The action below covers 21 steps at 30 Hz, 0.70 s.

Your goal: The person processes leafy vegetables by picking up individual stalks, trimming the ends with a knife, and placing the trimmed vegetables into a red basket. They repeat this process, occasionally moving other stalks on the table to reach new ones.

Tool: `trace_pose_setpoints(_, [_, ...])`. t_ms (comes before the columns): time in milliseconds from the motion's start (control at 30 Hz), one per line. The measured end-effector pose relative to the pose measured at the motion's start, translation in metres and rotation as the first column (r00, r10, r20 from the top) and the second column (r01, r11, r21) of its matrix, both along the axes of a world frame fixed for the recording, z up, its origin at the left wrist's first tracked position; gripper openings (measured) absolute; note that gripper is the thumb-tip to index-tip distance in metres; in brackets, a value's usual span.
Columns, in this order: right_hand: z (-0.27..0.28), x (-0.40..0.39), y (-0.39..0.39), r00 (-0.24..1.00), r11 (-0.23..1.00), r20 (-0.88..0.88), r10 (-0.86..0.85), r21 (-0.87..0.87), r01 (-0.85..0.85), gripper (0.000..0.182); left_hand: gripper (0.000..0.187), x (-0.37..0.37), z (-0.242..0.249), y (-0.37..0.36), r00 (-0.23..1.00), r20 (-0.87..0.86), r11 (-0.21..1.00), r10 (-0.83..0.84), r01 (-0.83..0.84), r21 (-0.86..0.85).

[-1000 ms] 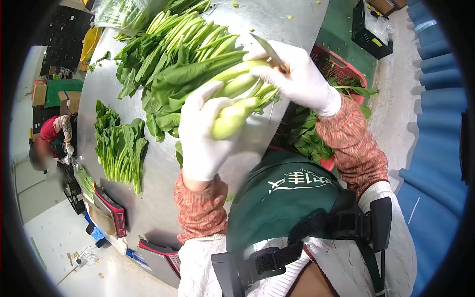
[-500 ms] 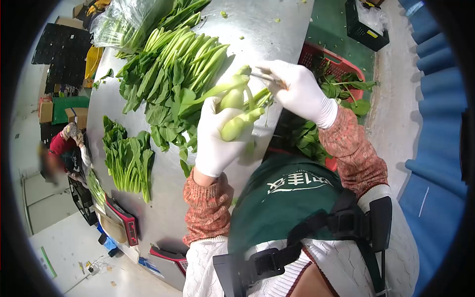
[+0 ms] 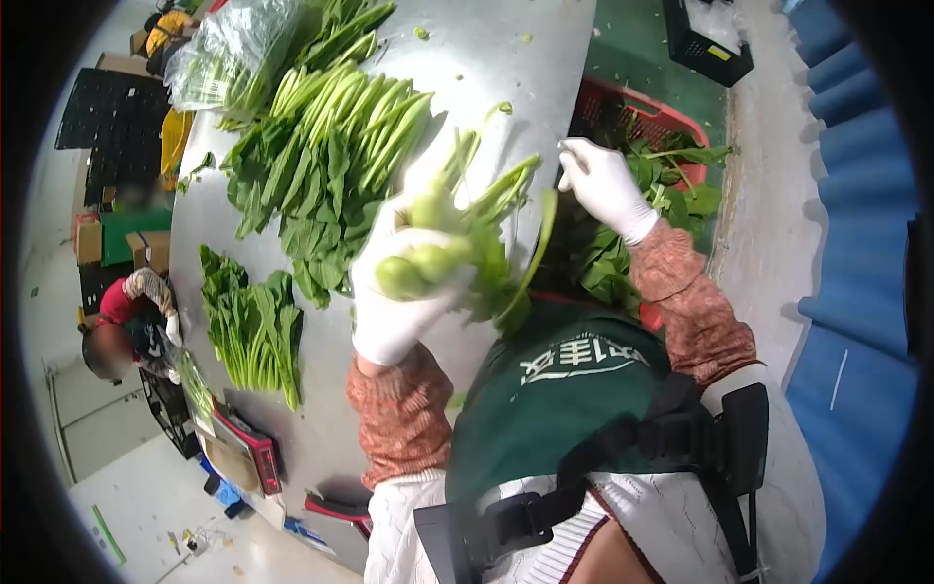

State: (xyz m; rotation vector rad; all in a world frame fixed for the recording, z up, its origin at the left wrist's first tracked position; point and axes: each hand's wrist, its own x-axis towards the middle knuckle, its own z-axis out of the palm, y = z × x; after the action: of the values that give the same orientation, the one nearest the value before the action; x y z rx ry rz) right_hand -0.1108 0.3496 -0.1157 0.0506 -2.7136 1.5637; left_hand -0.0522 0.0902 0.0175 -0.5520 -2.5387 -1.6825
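My left hand point(image 3: 404, 307), in a white glove, is closed around a few thick pale-green vegetable stems point(image 3: 433, 261), their rounded cut ends facing up. Motion blurs them. A loose leafy stalk point(image 3: 543, 255) hangs in the air to their right, close to the apron. Off to the right, my gloved right hand point(image 3: 605, 187) is closed on a small knife, whose blade is mostly hidden now. Beyond my left hand lies a big pile of leafy green vegetables point(image 3: 326, 161) on the metal table point(image 3: 496, 58). A smaller bunch point(image 3: 251, 326) sits to the left.
A red crate point(image 3: 671, 122) with leaves stands below the table's right edge. A clear plastic bag of greens point(image 3: 233, 58) lies at the far end. Red scales point(image 3: 258, 453) stand at the left edge, near another person point(image 3: 136, 311). A black crate point(image 3: 710, 44) is at the upper right.
My hands have moved apart: the left, with the stems, went left and tilted; the right drew away to the right with the knife. A leafy stalk now hangs apart from the stems.
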Motion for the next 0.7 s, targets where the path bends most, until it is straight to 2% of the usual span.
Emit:
trace_pose_setpoints(33, [0.014, 0.004, 0.001, 1.0, 1.0, 0.03, -0.007, -0.028, 0.008, 0.027, 0.021, -0.001, -0.004, -0.014, 0.997, 0.076, 0.982, 0.008, -0.022, 0.189])
trace_pose_setpoints(67, [0.028, 0.002, 0.003, 0.999, 0.998, 0.044, -0.022, -0.054, 0.024, 0.024, 0.025, -0.004, -0.011, -0.03, 0.998, 0.059, 0.924, -0.03, 0.005, 0.382])
trace_pose_setpoints(100, [0.036, 0.0, 0.004, 0.999, 0.998, 0.024, -0.031, -0.054, 0.032, 0.024, 0.029, -0.004, -0.014, -0.04, 0.999, 0.041, 0.818, -0.012, -0.014, 0.576])
trace_pose_setpoints(133, [0.034, -0.003, 0.008, 1.0, 0.997, -0.023, -0.02, -0.07, 0.019, 0.024, 0.028, -0.011, -0.009, -0.049, 0.997, -0.065, 0.761, -0.037, 0.07, 0.646])
trace_pose_setpoints(200, [0.03, -0.006, 0.01, 0.999, 0.993, 0.002, -0.035, -0.114, 0.035, 0.025, 0.028, -0.004, -0.001, -0.062, 0.96, 0.036, 0.57, 0.279, -0.196, 0.798])
trace_pose_setpoints(267, [0.013, -0.004, 0.011, 0.999, 0.988, 0.043, -0.011, -0.151, 0.018, 0.026, 0.033, -0.008, -0.007, -0.082, 0.962, -0.1, 0.304, 0.253, 0.019, 0.952])
trace_pose_setpoints(300, [0.0, -0.002, 0.014, 0.999, 0.986, 0.032, 0.025, -0.168, -0.02, 0.027, 0.044, -0.004, -0.01, -0.082, 0.901, -0.027, 0.306, 0.434, -0.119, 0.944])
trace_pose_setpoints(333, [-0.008, 0.001, 0.011, 0.998, 0.982, 0.025, 0.061, -0.182, -0.056, 0.027, 0.038, -0.002, -0.019, -0.099, 0.905, -0.076, 0.312, 0.418, -0.065, 0.948])
trace_pose_setpoints(367, [0.009, 0.008, 0.005, 0.974, 0.984, 0.218, 0.054, -0.177, -0.015, 0.028, 0.04, 0.001, -0.028, -0.109, 0.914, -0.123, 0.266, 0.387, 0.017, 0.964])
trace_pose_setpoints(400, [0.001, 0.01, 0.002, 0.977, 0.981, 0.203, 0.066, -0.191, -0.027, 0.029, 0.044, 0.004, -0.036, -0.119, 0.918, -0.171, 0.214, 0.358, 0.098, 0.972])
trace_pose_setpoints(433, [-0.001, 0.011, -0.001, 0.972, 0.979, 0.217, 0.09, -0.199, -0.046, 0.03, 0.049, 0.008, -0.039, -0.122, 0.95, -0.25, -0.109, 0.188, 0.273, 0.956])
trace_pose_setpoints(467, [-0.002, 0.012, -0.003, 0.967, 0.977, 0.23, 0.111, -0.205, -0.064, 0.031, 0.048, 0.01, -0.043, -0.127, 0.946, -0.306, -0.237, 0.106, 0.323, 0.916])
trace_pose_setpoints(500, [-0.002, 0.011, -0.006, 0.964, 0.976, 0.234, 0.127, -0.203, -0.08, 0.031, 0.048, 0.012, -0.048, -0.13, 0.941, -0.33, -0.282, 0.073, 0.337, 0.898])
trace_pose_setpoints(700, [-0.002, 0.008, -0.017, 0.953, 0.966, 0.23, 0.196, -0.214, -0.147, 0.03, 0.047, 0.03, -0.066, -0.155, 0.946, -0.315, -0.258, 0.071, 0.322, 0.911])
